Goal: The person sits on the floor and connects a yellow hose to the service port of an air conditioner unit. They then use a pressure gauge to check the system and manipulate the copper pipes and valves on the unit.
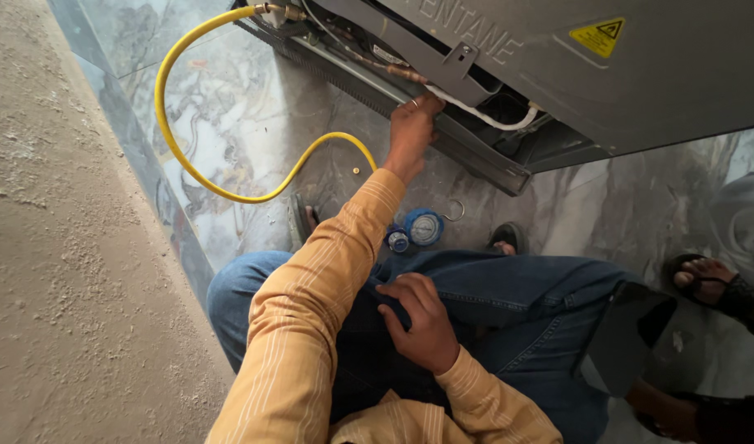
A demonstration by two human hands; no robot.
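Observation:
My left hand reaches forward to the open bottom of a grey appliance that is tilted over the floor. Its fingertips pinch a thin copper tube beside a small metal bracket. A white tube curves away just right of the fingers. My right hand rests on my lap against the blue jeans, fingers loosely spread, holding nothing. Both arms wear striped orange sleeves.
A yellow hose loops over the marble floor from a brass fitting at the appliance's corner. A blue pressure gauge with a hook lies by my knees. Rough concrete ledge at left. Another person's sandalled foot at right.

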